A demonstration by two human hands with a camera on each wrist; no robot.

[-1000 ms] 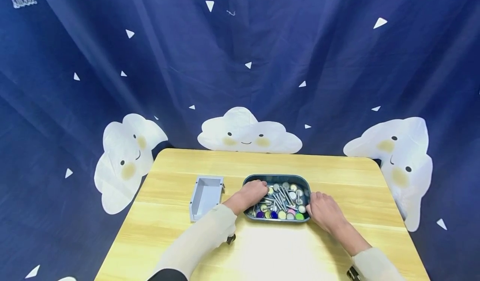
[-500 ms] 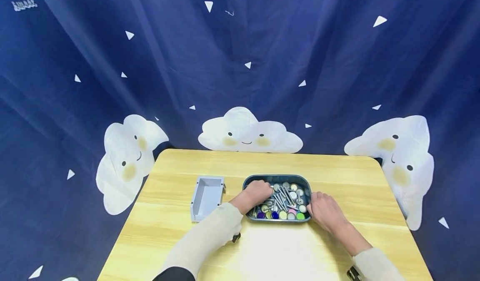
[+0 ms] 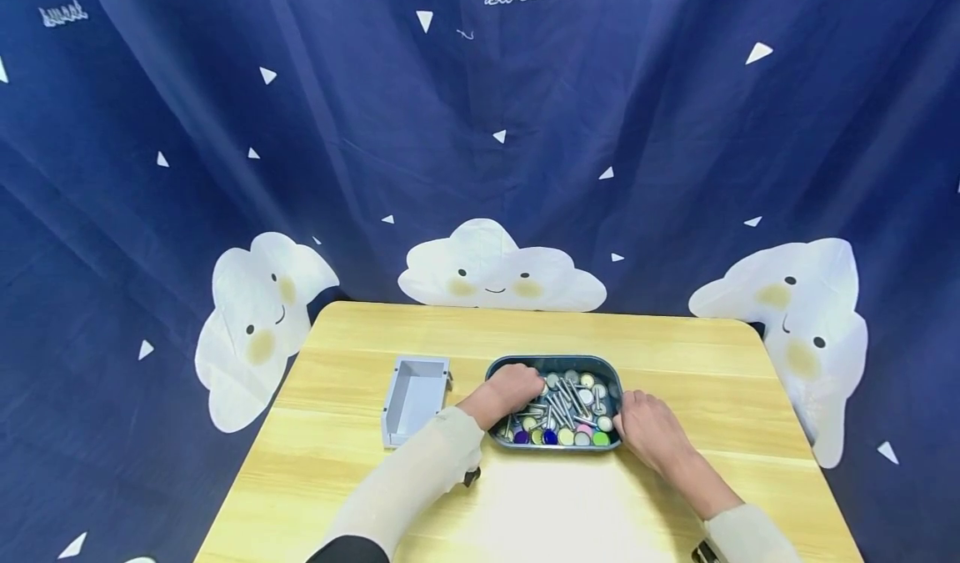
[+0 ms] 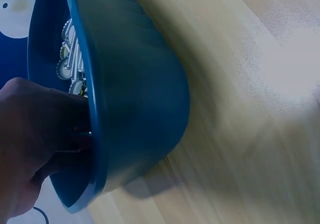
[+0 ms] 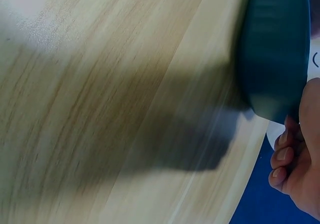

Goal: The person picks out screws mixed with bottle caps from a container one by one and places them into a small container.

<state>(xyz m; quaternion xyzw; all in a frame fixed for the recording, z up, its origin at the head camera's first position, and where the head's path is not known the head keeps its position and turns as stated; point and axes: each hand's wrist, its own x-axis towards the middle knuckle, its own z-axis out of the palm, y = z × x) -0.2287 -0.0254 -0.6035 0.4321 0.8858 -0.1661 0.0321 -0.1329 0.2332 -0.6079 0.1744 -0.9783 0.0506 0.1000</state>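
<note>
A dark teal oblong bin (image 3: 555,448) holds silver bolts (image 3: 564,400) and bottle caps (image 3: 601,438), some coloured. My left hand (image 3: 513,386) reaches over the bin's left end, fingers down inside among the contents. In the left wrist view the fingers of that hand (image 4: 45,134) are dark and partly behind the bin wall; a small bright glint shows by them, but what they hold cannot be made out. At the opposite end my right hand (image 3: 651,429) grips the bin's rim. The right wrist view shows curled fingertips (image 5: 283,154) at the bin's end.
A grey rectangular tray (image 3: 417,400) lies on the wooden table (image 3: 360,329) left of the bin, close to my left forearm. Behind the table hangs a dark blue curtain (image 3: 525,188) printed with clouds.
My left hand has shifted slightly right, further over the bin, and then stayed about there. The right hand keeps its hold at the bin's right end. The head view has tilted a little.
</note>
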